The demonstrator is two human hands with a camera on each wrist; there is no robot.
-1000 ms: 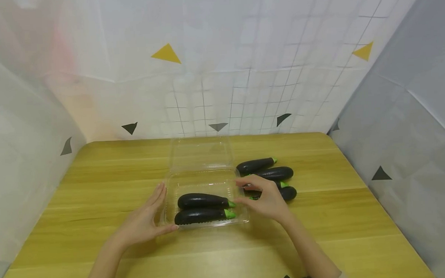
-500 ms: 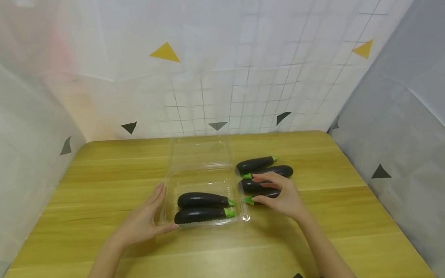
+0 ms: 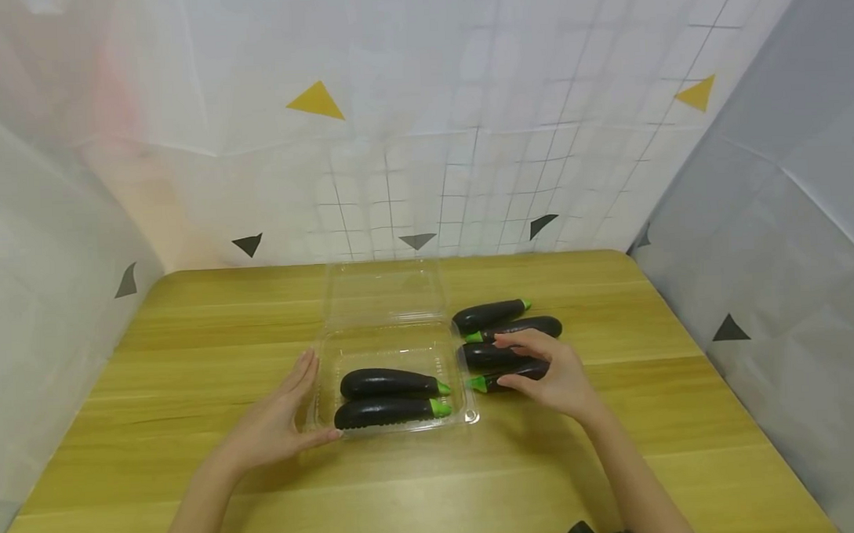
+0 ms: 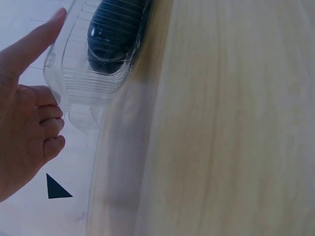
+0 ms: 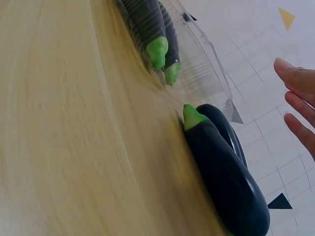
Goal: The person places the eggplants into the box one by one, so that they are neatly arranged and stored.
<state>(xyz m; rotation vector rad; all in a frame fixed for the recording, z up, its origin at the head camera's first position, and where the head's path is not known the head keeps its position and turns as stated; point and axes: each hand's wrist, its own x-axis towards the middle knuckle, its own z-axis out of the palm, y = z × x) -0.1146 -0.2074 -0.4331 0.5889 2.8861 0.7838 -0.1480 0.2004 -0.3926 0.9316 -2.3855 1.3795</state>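
A clear plastic clamshell box (image 3: 394, 338) lies with its lid folded back, and two dark eggplants with green stems rest side by side inside, the nearer eggplant (image 3: 386, 412) along the front wall. My left hand (image 3: 280, 421) touches the box's left side, fingers straight along it and thumb at the front corner. In the left wrist view the thumb (image 4: 37, 42) lies on the rim. Above the eggplants to the right of the box, my right hand (image 3: 554, 376) hovers, thumb and fingers apart with nothing between them. Beneath it, the nearest loose eggplant (image 5: 226, 177) is partly hidden in the head view.
Several loose eggplants lie close together right of the box, the farthest eggplant (image 3: 488, 317) at the back. The wooden table (image 3: 407, 495) is enclosed by pale sheeting (image 3: 184, 189) at the back and sides. A dark object (image 3: 584, 532) shows by the right forearm.
My right hand has moved right, away from the box's right edge to over the loose eggplants. My left hand and the two eggplants in the box have stayed put.
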